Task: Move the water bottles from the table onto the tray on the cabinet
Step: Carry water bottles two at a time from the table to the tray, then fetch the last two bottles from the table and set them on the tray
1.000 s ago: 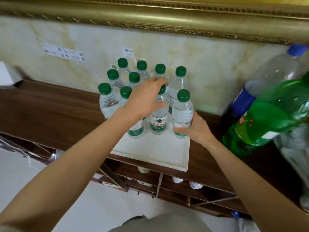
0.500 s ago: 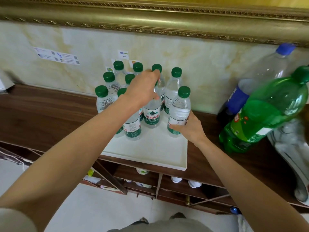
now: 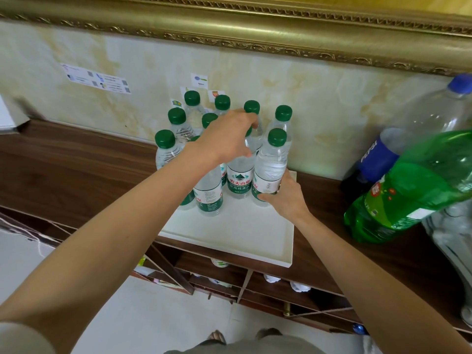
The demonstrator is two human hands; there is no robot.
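Observation:
Several clear water bottles with green caps stand upright on the back half of a white tray (image 3: 237,241), which lies on the dark wooden cabinet (image 3: 63,175). My left hand (image 3: 227,136) reaches over the group and wraps around the neck of a middle-row bottle (image 3: 238,178); its cap is hidden under my fingers. My right hand (image 3: 286,198) grips the lower body of the front right bottle (image 3: 270,164), which stands on the tray beside the one in my left hand.
A large Pepsi bottle (image 3: 398,139) and a large green soda bottle (image 3: 413,185) lean at the right of the cabinet top. A marble wall with stickers rises behind. Open shelves (image 3: 255,279) lie below the tray; the tray's front half is bare.
Both hands have slid their bottles back toward the group on the tray. My view has shifted slightly, and both hands keep their hold.

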